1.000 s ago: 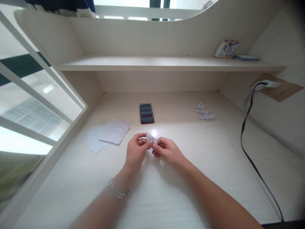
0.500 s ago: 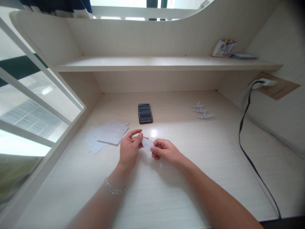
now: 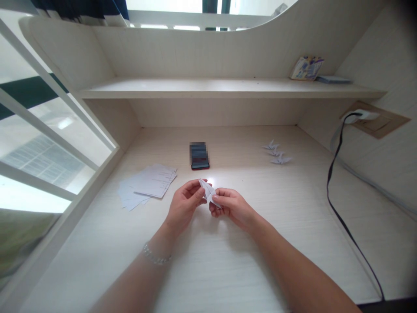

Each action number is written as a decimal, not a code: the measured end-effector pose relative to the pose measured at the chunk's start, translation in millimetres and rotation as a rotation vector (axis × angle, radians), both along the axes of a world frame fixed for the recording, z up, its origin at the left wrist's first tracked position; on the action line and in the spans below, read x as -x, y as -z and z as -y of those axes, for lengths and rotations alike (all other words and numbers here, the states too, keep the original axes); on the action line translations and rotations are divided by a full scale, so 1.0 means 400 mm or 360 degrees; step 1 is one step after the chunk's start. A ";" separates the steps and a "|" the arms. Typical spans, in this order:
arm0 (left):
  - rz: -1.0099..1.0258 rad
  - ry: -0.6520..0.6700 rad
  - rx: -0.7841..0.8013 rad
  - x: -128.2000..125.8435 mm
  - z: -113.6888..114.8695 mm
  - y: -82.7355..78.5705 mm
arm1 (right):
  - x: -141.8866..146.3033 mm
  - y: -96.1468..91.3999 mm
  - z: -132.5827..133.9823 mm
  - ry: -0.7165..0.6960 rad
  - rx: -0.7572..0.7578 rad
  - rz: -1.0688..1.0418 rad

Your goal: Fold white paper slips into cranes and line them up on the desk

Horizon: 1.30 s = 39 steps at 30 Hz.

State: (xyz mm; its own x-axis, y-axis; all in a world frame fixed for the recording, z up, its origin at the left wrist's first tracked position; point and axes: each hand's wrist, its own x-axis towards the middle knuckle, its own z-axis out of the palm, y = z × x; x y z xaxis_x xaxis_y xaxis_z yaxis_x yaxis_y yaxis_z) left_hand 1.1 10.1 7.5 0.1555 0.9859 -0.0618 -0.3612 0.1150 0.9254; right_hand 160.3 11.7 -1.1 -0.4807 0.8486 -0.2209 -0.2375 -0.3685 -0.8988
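A small piece of folded white paper [image 3: 208,191] is held above the desk, with creased flaps and a narrow point toward the upper left. My left hand [image 3: 187,202] pinches its left side between thumb and fingers, and a bracelet circles that wrist. On the lower right side of the paper, the thumb and curled fingers of my right hand [image 3: 230,204] are closed. My fingers hide parts of its edges. Farther back on the right stand several small folded paper cranes [image 3: 280,160]. Left of my hands lies a fanned pile of white paper sheets [image 3: 154,182].
A dark phone [image 3: 200,156] lies beyond my hands on the pale desk [image 3: 208,269]. A black cord [image 3: 329,174] runs from the wall socket [image 3: 379,121] down the right side. The shelf [image 3: 195,84] above holds a colourful packet [image 3: 306,68] at its right.
The folded paper has turned, its point now aimed up and left with flaps spread. My left hand has shifted right, and the right hand slightly right. The camera view has tilted a little.
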 end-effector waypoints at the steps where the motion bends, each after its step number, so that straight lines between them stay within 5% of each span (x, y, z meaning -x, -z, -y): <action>1: -0.0011 -0.0025 -0.0011 -0.001 0.000 0.004 | 0.003 0.004 -0.002 0.0062 -0.0054 0.0067; 5: -0.0080 -0.0129 -0.0054 0.000 -0.005 0.019 | 0.013 0.009 -0.003 0.0462 -0.0521 0.0533; 9: -0.0129 -0.0156 -0.0102 -0.003 -0.005 0.026 | 0.013 -0.002 0.005 0.0553 -0.0775 0.0790; 21: -0.0192 -0.0191 -0.0078 -0.019 0.007 0.008 | 0.019 -0.005 0.003 0.0329 -0.0659 0.0514; 32: -0.0739 -0.0375 -0.0208 -0.020 0.017 0.019 | 0.027 0.031 -0.013 0.0541 -0.0252 0.0028; 39: -0.0430 -0.0203 -0.0077 -0.025 0.011 0.027 | 0.027 0.038 -0.014 0.0545 -0.0333 0.0106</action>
State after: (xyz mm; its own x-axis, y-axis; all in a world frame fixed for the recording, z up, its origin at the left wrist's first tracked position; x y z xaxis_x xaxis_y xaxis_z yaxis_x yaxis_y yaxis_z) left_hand 11.0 5.6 -3.3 0.0143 0.9992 -0.0367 -0.1099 0.0380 0.9932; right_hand 149.3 17.4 -16.2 -0.1529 0.9871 -0.0477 -0.2537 -0.0858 -0.9635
